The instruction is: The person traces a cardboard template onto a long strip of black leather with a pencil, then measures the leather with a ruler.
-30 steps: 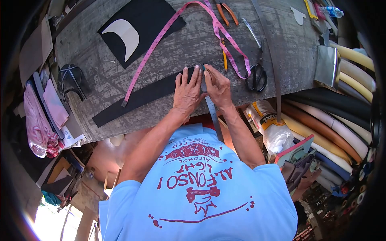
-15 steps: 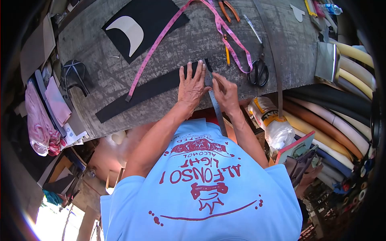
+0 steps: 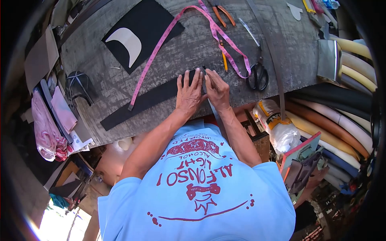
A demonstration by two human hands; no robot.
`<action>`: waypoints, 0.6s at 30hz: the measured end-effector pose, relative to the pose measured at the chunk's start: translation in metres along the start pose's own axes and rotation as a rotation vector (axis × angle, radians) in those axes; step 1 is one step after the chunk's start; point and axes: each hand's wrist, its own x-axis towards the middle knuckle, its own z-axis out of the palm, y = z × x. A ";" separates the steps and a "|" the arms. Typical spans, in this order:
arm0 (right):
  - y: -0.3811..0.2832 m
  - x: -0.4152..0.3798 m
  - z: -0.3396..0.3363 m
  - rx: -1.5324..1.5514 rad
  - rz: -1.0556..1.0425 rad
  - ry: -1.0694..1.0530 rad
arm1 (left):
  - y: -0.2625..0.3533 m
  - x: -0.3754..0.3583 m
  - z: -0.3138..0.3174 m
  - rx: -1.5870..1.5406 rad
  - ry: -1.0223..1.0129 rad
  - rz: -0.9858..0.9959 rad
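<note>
A long black strip of material [image 3: 144,99] lies aslant along the near part of the worktable. My left hand [image 3: 189,91] presses flat on its right end, fingers spread. Close beside it, my right hand [image 3: 217,89] is closed at the strip's end, fingertips together near the top of a metal ruler [image 3: 214,110]. Whatever those fingers hold, if anything, is hidden. The ruler crosses the strip's end and runs past the table edge toward my body, mostly covered by my hands.
Beyond the strip lie a pink measuring tape [image 3: 161,42], a black sheet [image 3: 155,22] under a white curved template [image 3: 130,42], a yellow pencil [image 3: 224,58], orange-handled pliers [image 3: 223,15], a pen [image 3: 249,32] and black scissors [image 3: 258,76]. Rolls of material [image 3: 329,116] stack at right.
My right hand has slid up along the ruler to its far end, turning palm-down beside my left hand. The left hand stays on the strip; the view has shifted slightly.
</note>
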 end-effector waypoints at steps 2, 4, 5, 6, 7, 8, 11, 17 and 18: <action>-0.001 0.012 -0.001 0.029 0.027 -0.029 | 0.001 0.000 0.001 -0.021 -0.018 -0.005; -0.009 0.023 -0.003 0.104 0.129 -0.049 | 0.001 0.001 0.002 -0.041 -0.012 -0.010; -0.007 0.024 -0.008 0.088 0.061 -0.066 | 0.001 -0.001 0.002 -0.051 -0.003 -0.007; -0.010 0.023 -0.017 0.034 0.037 0.046 | 0.001 0.000 0.002 -0.059 0.010 0.000; -0.016 0.020 -0.030 -0.019 0.008 0.156 | 0.000 0.001 0.002 -0.045 0.019 0.009; -0.022 0.015 -0.044 -0.071 -0.027 0.261 | -0.002 0.002 0.003 -0.032 0.031 0.011; -0.046 -0.039 -0.093 -0.297 0.226 0.099 | 0.000 -0.004 0.011 -0.025 0.047 0.017; -0.022 -0.189 -0.069 -0.001 0.782 -0.290 | -0.006 -0.002 0.004 -0.084 0.081 0.046; -0.033 -0.182 -0.075 -0.076 0.800 -0.307 | -0.008 -0.002 0.004 -0.098 0.092 0.054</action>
